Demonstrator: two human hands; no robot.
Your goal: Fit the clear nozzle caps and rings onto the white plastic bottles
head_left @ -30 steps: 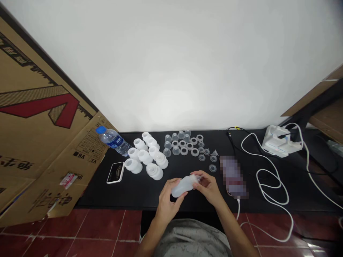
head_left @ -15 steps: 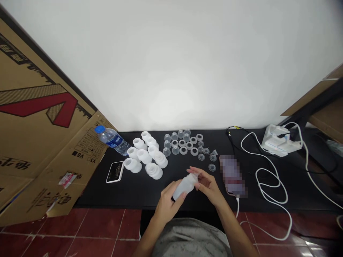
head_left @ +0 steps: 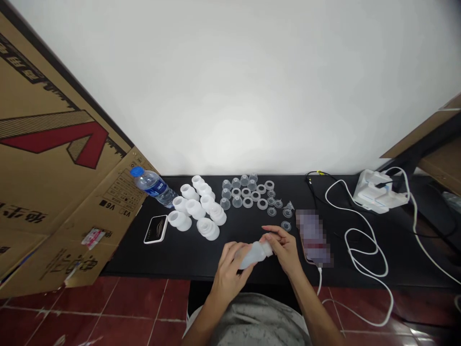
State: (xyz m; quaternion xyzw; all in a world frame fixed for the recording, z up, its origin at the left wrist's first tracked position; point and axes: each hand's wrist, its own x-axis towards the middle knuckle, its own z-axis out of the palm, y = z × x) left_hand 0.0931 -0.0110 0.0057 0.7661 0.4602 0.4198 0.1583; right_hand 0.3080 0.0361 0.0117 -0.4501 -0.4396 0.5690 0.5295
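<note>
My left hand (head_left: pixel 228 271) grips the lower body of a frosted white plastic bottle (head_left: pixel 255 255), which lies tilted with its neck pointing right. My right hand (head_left: pixel 284 247) is just beyond the neck, its thumb and fingertips right at that end. I cannot tell whether they grip it. The bottle's base is hidden behind my left fingers. Beyond my hands, on the black table (head_left: pixel 122 259), stand white funnel-shaped plastic parts (head_left: pixel 194 209), clear plastic cups (head_left: pixel 236 191) and small translucent rings (head_left: pixel 248 202).
A phone with a blurred screen (head_left: pixel 312 238) lies right of my right hand. A water bottle with a blue cap (head_left: pixel 154 186) and a flat black-and-white device (head_left: pixel 156 228) are at left. Cardboard (head_left: pixel 54 144) leans there. A white cable (head_left: pixel 360 250) and white charger (head_left: pixel 378 192) are at right.
The bottle has tipped from a steeper tilt to a flatter one, its neck swinging right. My right fingers have shifted along the neck, and the view has moved slightly.
</note>
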